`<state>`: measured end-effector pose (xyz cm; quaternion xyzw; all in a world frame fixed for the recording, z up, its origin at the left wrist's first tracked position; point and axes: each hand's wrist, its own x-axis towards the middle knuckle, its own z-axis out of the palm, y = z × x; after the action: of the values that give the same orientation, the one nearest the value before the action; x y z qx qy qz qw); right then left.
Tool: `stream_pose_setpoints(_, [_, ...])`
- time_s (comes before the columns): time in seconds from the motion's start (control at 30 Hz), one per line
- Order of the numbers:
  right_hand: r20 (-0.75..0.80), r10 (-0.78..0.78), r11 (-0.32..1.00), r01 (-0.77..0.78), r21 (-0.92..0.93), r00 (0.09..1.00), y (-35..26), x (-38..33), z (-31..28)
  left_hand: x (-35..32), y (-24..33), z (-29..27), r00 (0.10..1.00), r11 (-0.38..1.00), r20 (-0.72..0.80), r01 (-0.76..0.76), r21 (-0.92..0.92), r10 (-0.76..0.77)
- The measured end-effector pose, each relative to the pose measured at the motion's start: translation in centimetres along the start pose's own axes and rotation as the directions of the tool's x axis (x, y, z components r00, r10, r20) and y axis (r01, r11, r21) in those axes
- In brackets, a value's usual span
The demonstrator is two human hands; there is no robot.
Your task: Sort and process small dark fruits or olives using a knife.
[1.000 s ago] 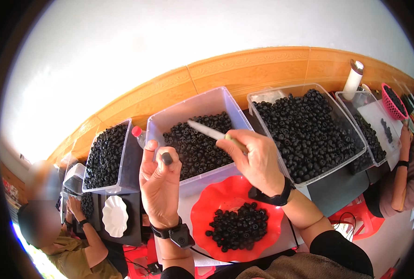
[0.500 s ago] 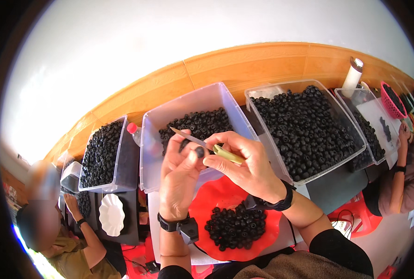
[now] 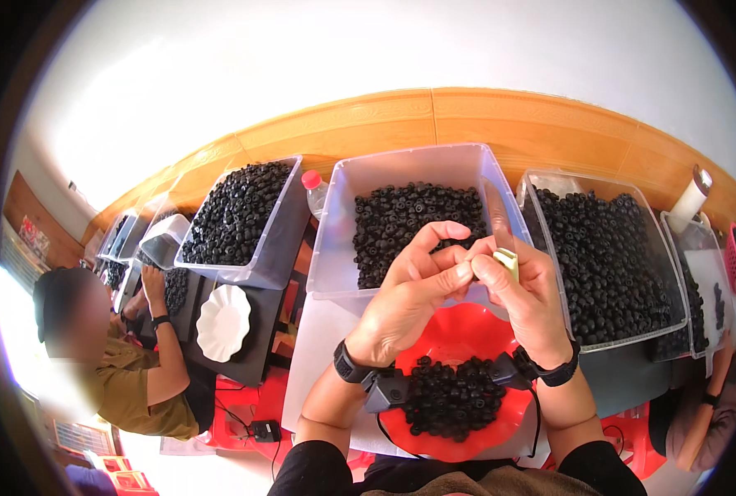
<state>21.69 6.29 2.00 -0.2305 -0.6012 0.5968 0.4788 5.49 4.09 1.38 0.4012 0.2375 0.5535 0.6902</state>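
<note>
Above the desk (image 3: 314,355), past the red bowl (image 3: 459,324) at its near edge, the right hand (image 3: 523,285) grips a green-handled knife (image 3: 499,230); whether the left hand's (image 3: 418,293) bunched fingers hold anything, I cannot tell. A slip could nick them.

From my distant station, I cannot discern what lies between the fingertips of the left hand (image 3: 418,299) and right hand (image 3: 523,285). The knife (image 3: 507,259) has a blurred blade and partly covered handle. At right, my view's rim crops the pink basket (image 3: 733,258) and a co-worker's sleeve (image 3: 711,417).
</note>
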Motion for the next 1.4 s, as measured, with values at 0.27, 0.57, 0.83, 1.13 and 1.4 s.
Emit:
stream_pose_setpoints(0.27, [-0.175, -0.063, 0.996, 0.051, -0.076, 0.983, 0.6, 0.1, -0.3, -0.4, 0.7, -0.7, 0.975, 0.973, -0.11, -0.174, 0.149, 0.191])
stream_pose_setpoints(0.57, [-0.165, -0.13, 0.982, 0.104, -0.157, 0.978, 1.0, 0.9, -0.8, 0.2, 2.7, -1.7, 0.777, 0.758, -0.23, -0.425, 0.495, 0.586])
stream_pose_setpoints(0.83, [-0.11, -0.177, 0.963, 0.149, -0.227, 0.978, 3.2, 1.7, -1.2, -3.3, 1.3, 2.9, 0.844, 0.618, 0.158, -0.491, 0.614, 0.513])
stream_pose_setpoints(1.13, [-0.116, -0.218, 0.974, 0.208, -0.094, 0.969, 1.1, 0.1, -1.5, -4.6, -1.6, 3.9, 0.879, -0.015, 0.334, -0.36, 0.933, -0.34])
stream_pose_setpoints(1.4, [-0.114, -0.404, 0.913, 0.392, -0.113, 0.908, -1.7, -1.7, -1.1, -5.4, -7.5, 1.2, 0.922, -0.027, 0.082, -0.1, 0.995, -0.379])
